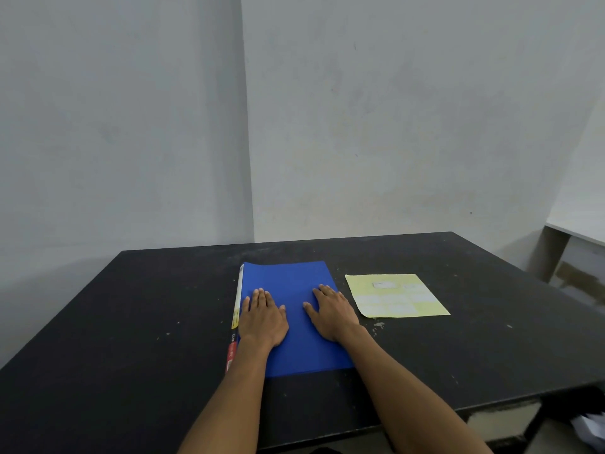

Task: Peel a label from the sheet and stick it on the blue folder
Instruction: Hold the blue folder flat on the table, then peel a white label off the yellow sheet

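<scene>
The blue folder [291,280] lies flat in the middle of the black table, with a printed strip along its left edge. My left hand [262,317] rests palm down on the folder's left half, fingers apart. On the right half my right hand [332,311] lies flat the same way. Neither hand holds anything. To the right of the folder, apart from it, lies the pale yellow label sheet [397,296], flat, with a white label [383,284] near its top and several faint ones below.
The black table [131,322] stands in a corner, its back edge against grey walls. Its right edge falls away beyond the sheet. A light shelf [576,234] sits at the far right, and crumpled white paper [589,430] lies on the floor at lower right.
</scene>
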